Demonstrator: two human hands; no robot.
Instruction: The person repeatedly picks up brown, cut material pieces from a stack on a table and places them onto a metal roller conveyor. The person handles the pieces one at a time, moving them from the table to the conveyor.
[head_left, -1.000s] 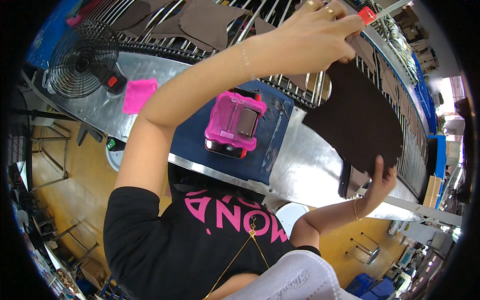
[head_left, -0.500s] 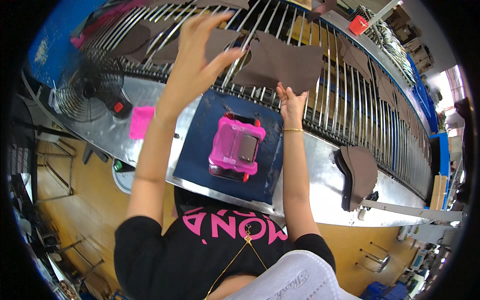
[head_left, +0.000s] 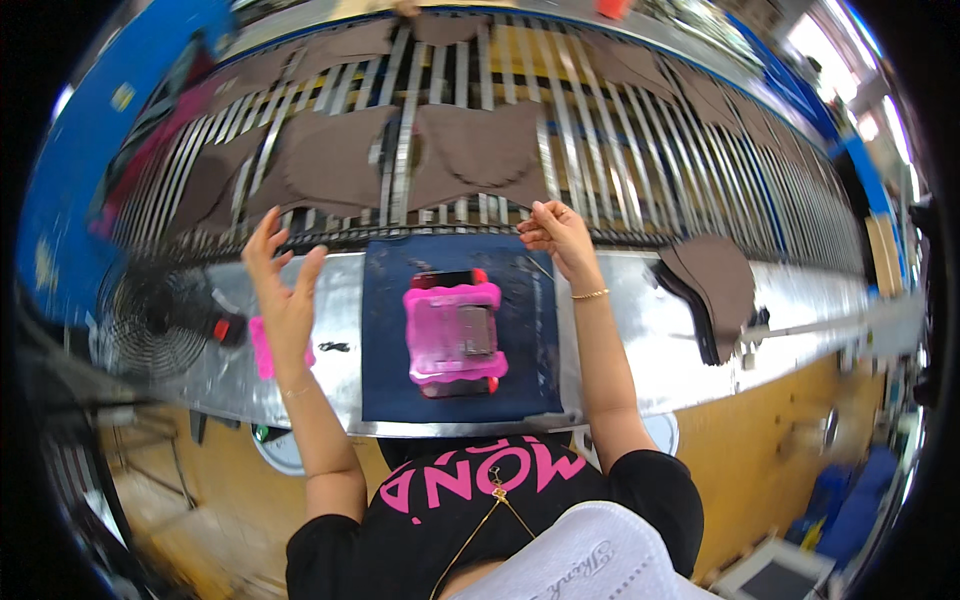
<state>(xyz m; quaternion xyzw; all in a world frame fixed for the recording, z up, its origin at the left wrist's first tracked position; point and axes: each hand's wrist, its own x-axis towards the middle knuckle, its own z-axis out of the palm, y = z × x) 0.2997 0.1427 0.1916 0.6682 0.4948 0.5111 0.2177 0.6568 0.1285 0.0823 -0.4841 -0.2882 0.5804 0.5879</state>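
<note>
Left fingers [head_left: 263,242] wide, right fingers [head_left: 541,230] bunched; shiny metal table [head_left: 615,310] beside slatted conveyor [head_left: 640,185], yellow floor [head_left: 725,425] below

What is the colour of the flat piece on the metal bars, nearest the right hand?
The flat piece is greyish brown, seen best in the head view.
</note>
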